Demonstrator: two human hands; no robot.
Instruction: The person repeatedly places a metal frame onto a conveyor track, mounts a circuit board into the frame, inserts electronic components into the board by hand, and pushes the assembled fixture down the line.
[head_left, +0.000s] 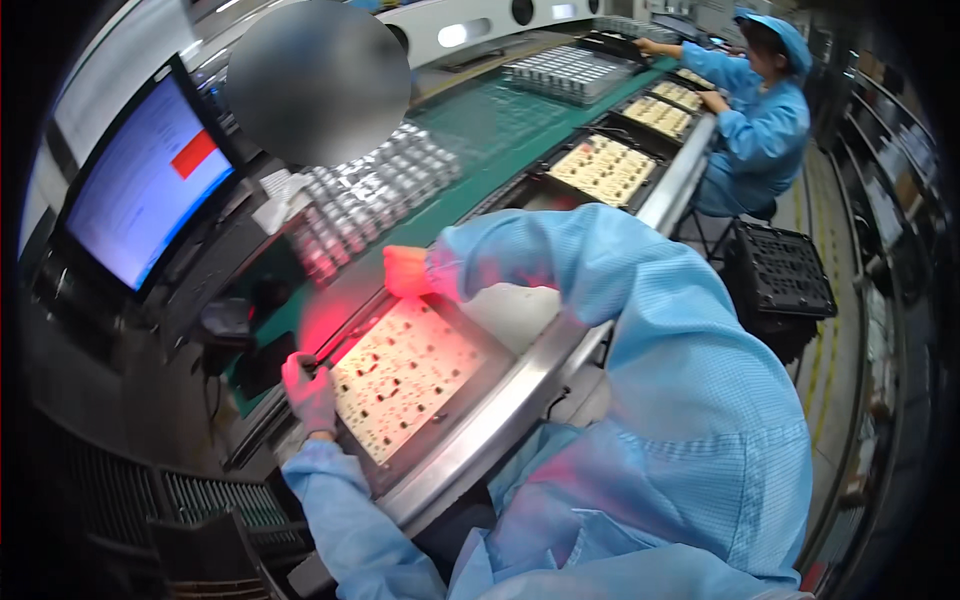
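Pale spotted panel (405, 375) lies flat behind metal rail (500, 420), lit red, btwn the 2 hands. L hand (312, 395) bent at its left end; R hand (405, 272) curled at far corner; can't tell if either grips it. Monitor (150, 180) to L; shiny trays (385, 195) beyond.

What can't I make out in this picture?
In the head view:
Whatever lies behind the round grey blur: covered by it.
Right hand: finger details lost in red glare.
Small dark marks on the pale board: too tiny to identify.
Writing on the screen: too small.
Left sleeve: cut off by the bottom edge.
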